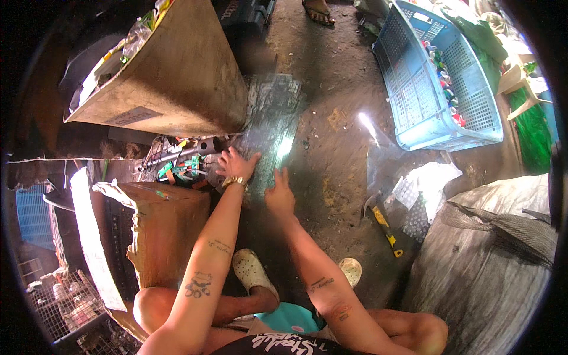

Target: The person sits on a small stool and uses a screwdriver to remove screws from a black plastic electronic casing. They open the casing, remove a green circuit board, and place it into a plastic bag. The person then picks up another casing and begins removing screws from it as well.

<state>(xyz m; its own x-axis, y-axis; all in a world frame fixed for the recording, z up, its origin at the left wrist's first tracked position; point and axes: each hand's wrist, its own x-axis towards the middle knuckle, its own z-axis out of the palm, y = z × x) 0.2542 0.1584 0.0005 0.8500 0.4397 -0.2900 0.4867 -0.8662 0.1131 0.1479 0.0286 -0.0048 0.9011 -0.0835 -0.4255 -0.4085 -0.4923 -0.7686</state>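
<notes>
A long, dark, shiny slab (271, 112) lies on the floor in front of me, its surface streaked and catching the light. Over its left edge my left hand (238, 167) is spread open, fingers apart, a gold watch on the wrist. My right hand (280, 195) is at the slab's near end with some fingers stretched forward and nothing visible in it. Whether either hand presses on the slab cannot be made out. Just beyond my left fingers is the end of a dark tube (208, 145), beside a pile of green circuit-board scraps (180, 170).
A yellow-handled hammer (383, 227) lies right, near crumpled white plastic (423, 186). A blue crate (414, 89) holding crushed cans stands far right; a bulky grey sack (485, 236) is nearer. Cardboard boxes (171, 77) crowd the left. Another person's foot (319, 12) shows at the top.
</notes>
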